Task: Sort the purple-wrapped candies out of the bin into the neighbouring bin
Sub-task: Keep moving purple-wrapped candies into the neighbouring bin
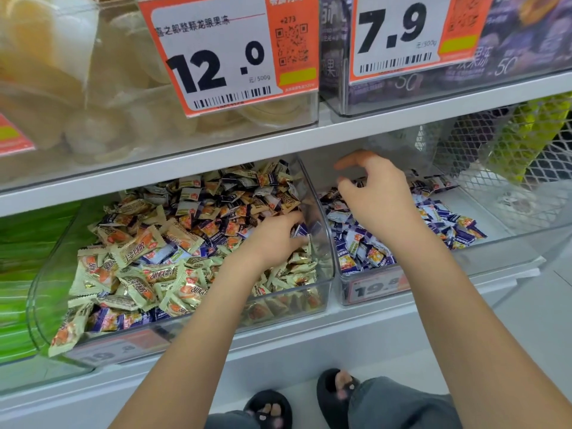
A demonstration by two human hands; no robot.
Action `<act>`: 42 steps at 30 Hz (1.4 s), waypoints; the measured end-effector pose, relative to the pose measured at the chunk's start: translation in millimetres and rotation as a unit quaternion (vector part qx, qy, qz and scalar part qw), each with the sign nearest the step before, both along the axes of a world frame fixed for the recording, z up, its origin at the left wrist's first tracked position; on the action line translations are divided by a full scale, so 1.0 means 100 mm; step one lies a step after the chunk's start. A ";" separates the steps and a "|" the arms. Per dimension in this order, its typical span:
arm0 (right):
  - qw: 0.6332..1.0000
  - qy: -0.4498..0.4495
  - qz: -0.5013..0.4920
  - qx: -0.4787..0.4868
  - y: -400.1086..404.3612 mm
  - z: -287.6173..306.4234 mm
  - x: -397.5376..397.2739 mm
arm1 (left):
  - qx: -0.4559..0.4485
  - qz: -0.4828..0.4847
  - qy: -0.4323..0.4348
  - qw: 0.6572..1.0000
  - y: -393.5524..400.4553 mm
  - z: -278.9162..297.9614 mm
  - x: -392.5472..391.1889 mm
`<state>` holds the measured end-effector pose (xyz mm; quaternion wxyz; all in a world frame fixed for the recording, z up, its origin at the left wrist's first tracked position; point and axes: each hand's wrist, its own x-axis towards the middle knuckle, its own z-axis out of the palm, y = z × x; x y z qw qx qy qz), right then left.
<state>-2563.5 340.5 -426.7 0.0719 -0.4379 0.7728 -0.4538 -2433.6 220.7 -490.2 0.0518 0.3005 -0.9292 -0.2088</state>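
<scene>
The left hand (pixel 272 239) reaches into the right side of the left bin (pixel 325 243), fingers curled down into the heap at a purple candy (pixel 301 230) lying at their tips against the clear wall; whether they pinch it cannot be told. The right hand (pixel 380 199) hovers over the right bin (pixel 495 252), fingers loosely curled and holding nothing visible, above a shallow layer of purple candies (pixel 368 243). The target bin lies right of the left hand, across 2 adjoining walls; wrappers are small, crinkled, glossy pillows with serrated ends, beige mixed with purple.
</scene>
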 end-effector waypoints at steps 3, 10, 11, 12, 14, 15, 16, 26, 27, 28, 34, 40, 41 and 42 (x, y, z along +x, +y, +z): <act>1.000 0.007 0.004 0.001 0.00 0.00 -0.01 | 0.005 0.005 0.002 1.000 -0.01 0.00 0.02; 0.999 0.008 0.025 -0.024 0.06 0.03 -0.02 | 0.149 0.129 0.187 0.962 0.07 0.36 0.24; 0.998 -0.004 0.046 -0.038 0.08 0.05 0.01 | 0.158 0.147 0.232 0.948 0.12 0.44 0.28; 0.995 -0.023 0.078 -0.049 0.09 0.08 0.04 | 0.171 0.153 0.274 0.934 0.18 0.52 0.31; 0.983 -0.064 0.162 -0.050 0.10 0.11 0.15 | 0.204 0.146 0.342 0.906 0.33 0.62 0.37; 0.975 -0.079 0.203 -0.042 0.10 0.11 0.21 | 0.216 0.140 0.369 0.893 0.40 0.65 0.38; 0.968 -0.088 0.233 -0.038 0.10 0.10 0.26 | 0.222 0.134 0.390 0.884 0.46 0.67 0.39; 0.973 -0.104 0.194 -0.066 0.09 0.09 0.26 | 0.212 0.117 0.398 0.885 0.51 0.63 0.34; 0.978 -0.107 0.162 -0.079 0.09 0.09 0.22 | 0.199 0.129 0.376 0.896 0.47 0.63 0.37; 0.983 -0.113 0.115 -0.093 0.09 0.08 0.15 | 0.180 0.144 0.349 0.908 0.40 0.63 0.41; 0.998 0.020 -0.059 -0.016 0.11 -0.05 -0.11 | 0.076 0.227 0.201 0.950 -0.01 0.50 0.71; 0.991 0.125 -0.051 -0.009 0.01 0.05 0.11 | -0.076 0.184 0.008 0.980 -0.17 0.26 0.74; 0.993 0.109 -0.023 -0.046 -0.01 0.09 0.22 | -0.088 0.170 -0.011 0.981 -0.20 0.23 0.72; 0.994 0.087 0.023 -0.060 -0.05 0.12 0.34 | -0.095 0.160 -0.023 0.982 -0.22 0.20 0.69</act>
